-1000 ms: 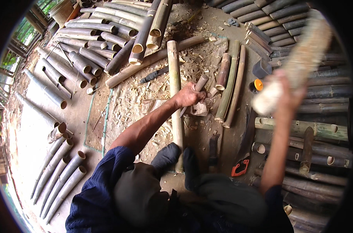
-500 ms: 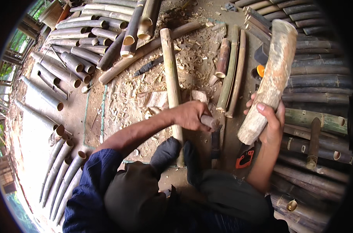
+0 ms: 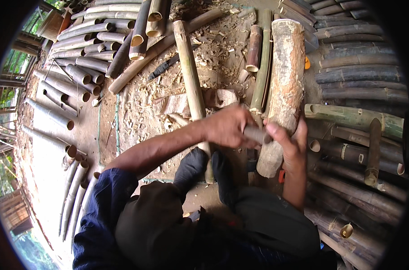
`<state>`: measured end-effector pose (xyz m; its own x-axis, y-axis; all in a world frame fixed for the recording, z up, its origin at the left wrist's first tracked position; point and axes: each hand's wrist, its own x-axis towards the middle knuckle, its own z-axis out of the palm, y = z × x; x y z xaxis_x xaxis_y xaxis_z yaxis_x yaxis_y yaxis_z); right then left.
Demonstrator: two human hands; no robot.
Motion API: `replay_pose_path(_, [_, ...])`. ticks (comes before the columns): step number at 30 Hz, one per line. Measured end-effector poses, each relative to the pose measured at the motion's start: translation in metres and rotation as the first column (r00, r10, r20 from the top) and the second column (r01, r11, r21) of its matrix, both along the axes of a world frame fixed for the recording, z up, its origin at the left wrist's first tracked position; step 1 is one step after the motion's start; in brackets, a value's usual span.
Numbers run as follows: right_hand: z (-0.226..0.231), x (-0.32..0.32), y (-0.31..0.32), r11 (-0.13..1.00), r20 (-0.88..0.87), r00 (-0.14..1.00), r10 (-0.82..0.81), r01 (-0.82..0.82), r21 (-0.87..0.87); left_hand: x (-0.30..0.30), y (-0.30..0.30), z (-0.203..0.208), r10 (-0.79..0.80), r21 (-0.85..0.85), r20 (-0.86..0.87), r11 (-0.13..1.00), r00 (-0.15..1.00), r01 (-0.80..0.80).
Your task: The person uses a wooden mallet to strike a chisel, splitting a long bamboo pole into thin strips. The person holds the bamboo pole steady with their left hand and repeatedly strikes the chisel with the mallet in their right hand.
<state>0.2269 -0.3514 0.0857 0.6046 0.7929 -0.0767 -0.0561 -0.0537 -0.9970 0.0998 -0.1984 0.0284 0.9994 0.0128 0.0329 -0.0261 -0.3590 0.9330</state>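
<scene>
My right hand [image 3: 292,141] grips a thick, pale, mottled log piece [image 3: 286,76] near its lower end, thumb across the front. The log stands nearly upright in view, its far end the wider. My left hand [image 3: 227,128], slightly blurred, is closed round a short grey-brown wooden handle [image 3: 257,134]. The handle's end overlaps the log's lower part beside my right thumb; whether they touch I cannot tell, and the rest of the tool is hidden. Under my left forearm a pale stripped pole [image 3: 190,67] runs down between my dark-covered feet [image 3: 193,168].
Wood chips and shavings [image 3: 143,105] litter the ground. Dark bamboo lengths [image 3: 362,74] lie stacked on the right, with a green bamboo piece [image 3: 348,116] among them. More cut bamboo tubes [image 3: 67,87] lie on the left. Green bamboo poles [image 3: 261,63] lie just left of the log.
The log has moved left and become more upright in my right hand. My left hand has shifted slightly right with the handle, which now overlaps the log.
</scene>
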Motion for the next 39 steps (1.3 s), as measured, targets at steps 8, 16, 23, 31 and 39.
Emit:
replay_pose_path(8, [0.007, 0.010, -0.004, 0.995, -0.127, 0.989, -0.075, 0.067, -0.068, -0.002, 0.017, -0.058, 0.306, -0.546, -0.119, 0.775, 0.945, -0.320])
replay_pose_path(16, [0.002, 0.002, -0.006, 0.995, -0.168, 0.986, -0.004, -0.013, -0.101, -0.007, 0.037, -0.056, 0.373, -0.582, -0.194, 0.701, 0.907, -0.413])
replay_pose_path(23, [0.004, -0.003, -0.002, 0.993, -0.157, 0.987, 0.041, -0.058, -0.106, -0.013, 0.036, -0.052, 0.395, -0.557, -0.226, 0.698, 0.890, -0.451])
replay_pose_path(31, [0.043, 0.013, 0.002, 0.990, 0.022, 0.994, 0.107, -0.104, -0.095, -0.020, 0.024, -0.069, 0.437, -0.567, -0.146, 0.698, 0.888, -0.437])
replay_pose_path(39, [0.143, 0.074, 0.055, 0.963, 0.581, 0.777, -0.241, 0.119, 0.241, -0.015, 0.027, -0.053, 0.394, -0.644, -0.221, 0.627, 0.892, -0.437])
